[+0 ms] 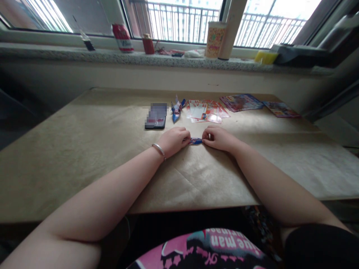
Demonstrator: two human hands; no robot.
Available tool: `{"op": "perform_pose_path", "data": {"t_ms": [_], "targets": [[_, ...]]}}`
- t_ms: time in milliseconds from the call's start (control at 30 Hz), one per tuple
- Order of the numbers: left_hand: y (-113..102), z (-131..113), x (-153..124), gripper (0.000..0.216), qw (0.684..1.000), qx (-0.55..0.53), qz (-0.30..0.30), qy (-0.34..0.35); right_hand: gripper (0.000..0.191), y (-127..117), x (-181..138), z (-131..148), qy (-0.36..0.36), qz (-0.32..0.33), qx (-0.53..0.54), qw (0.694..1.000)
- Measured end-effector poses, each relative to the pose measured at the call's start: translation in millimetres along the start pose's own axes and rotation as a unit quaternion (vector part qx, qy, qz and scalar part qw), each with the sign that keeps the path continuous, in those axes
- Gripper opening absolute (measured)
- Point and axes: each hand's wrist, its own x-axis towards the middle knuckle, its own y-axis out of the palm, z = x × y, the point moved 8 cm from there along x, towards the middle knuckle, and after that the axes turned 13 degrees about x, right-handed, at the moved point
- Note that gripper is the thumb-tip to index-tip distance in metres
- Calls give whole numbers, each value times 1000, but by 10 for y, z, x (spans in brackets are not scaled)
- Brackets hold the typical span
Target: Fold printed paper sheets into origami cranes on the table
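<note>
Matt brown paper under glossy printed scraps.
The counter is covered in brown kraft paper, matt, faintly fibrous and creased in lines. The folded strip in the grip of the left hand and right hand is thin printed paper with a slight sheen, like the folded figure and loose sheets behind. The bracelet is polished metal; the phone smooth and glossy; the window sill speckled stone.

Silver bangle above left hand, pink printed shirt.
</note>
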Motion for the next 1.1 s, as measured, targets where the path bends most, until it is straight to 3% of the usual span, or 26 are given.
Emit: {"op": "perform_pose_path", "data": {"t_ms": [467, 633, 767, 933, 1100], "targets": [[-2, 139, -23, 13, 999, 5, 35, -2, 7, -23, 14, -72, 6, 32, -82, 996], [22, 116, -7, 13, 1000, 12, 27, -7, 7, -95, -13, -69, 1, 7, -64, 998], [10, 77, -3, 14, 1000, 10, 7, -7, 20, -12, 5, 134, -54, -18, -40, 998], [3, 57, 2, 14, 1000, -1, -3, -7, 13, 122, 70, 252, -26, -30, -78, 996], [11, 234, -29, 14, 998, 1, 37, -41, 10, 35, 54, 156, -6, -34, -122, 992]]}}
